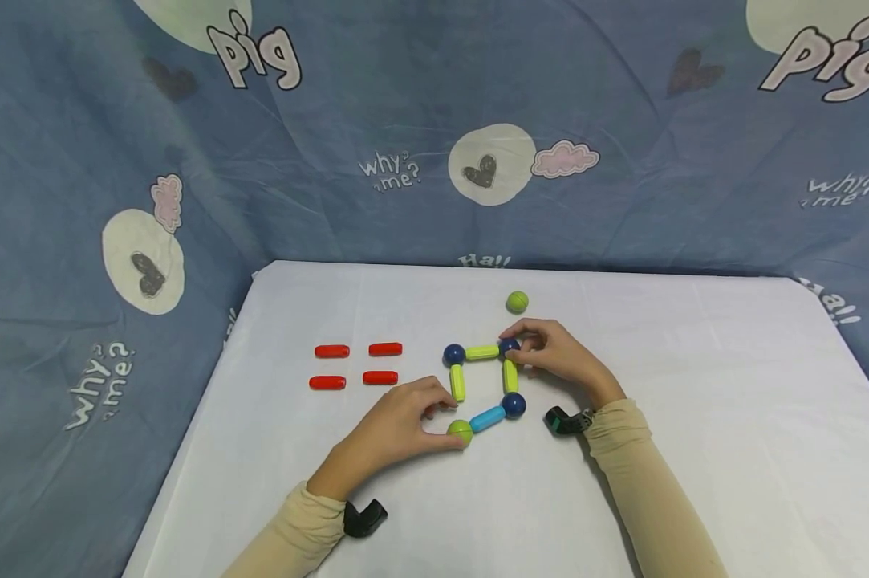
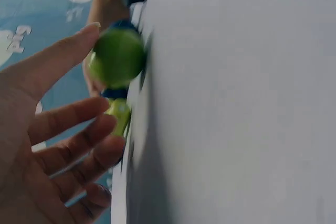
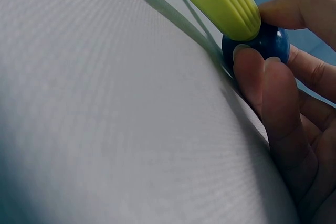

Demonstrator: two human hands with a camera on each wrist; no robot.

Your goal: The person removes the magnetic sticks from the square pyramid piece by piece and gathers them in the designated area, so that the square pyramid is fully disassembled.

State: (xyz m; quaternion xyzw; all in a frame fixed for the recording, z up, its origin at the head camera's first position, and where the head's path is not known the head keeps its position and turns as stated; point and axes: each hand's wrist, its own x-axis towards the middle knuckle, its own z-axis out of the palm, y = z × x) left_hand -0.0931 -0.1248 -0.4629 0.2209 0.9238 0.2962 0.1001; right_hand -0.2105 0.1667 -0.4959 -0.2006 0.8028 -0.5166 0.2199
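Note:
Small balls and ribbed rods form a frame with one gap on the white table. My left hand (image 1: 405, 417) has its thumb against a green ball (image 1: 460, 433), while its other fingers stay spread apart from that ball, near a yellow-green rod (image 1: 457, 384). A light blue rod (image 1: 488, 419) links the green ball to a dark blue ball (image 1: 513, 405). With thumb and fingers, my right hand (image 1: 560, 353) pinches the far-right dark blue ball (image 3: 274, 41). Two yellow-green rods, an upper rod (image 1: 482, 352) and a side rod (image 1: 509, 376), join at it. Another dark blue ball (image 1: 453, 355) forms the far-left corner.
Several red rods, including a near one (image 1: 327, 383), lie left of the frame. A loose green ball (image 1: 517, 302) sits near the table's back edge. Behind the white table (image 1: 694, 361) hangs a printed blue cloth (image 1: 376, 96). Each wrist wears a black device.

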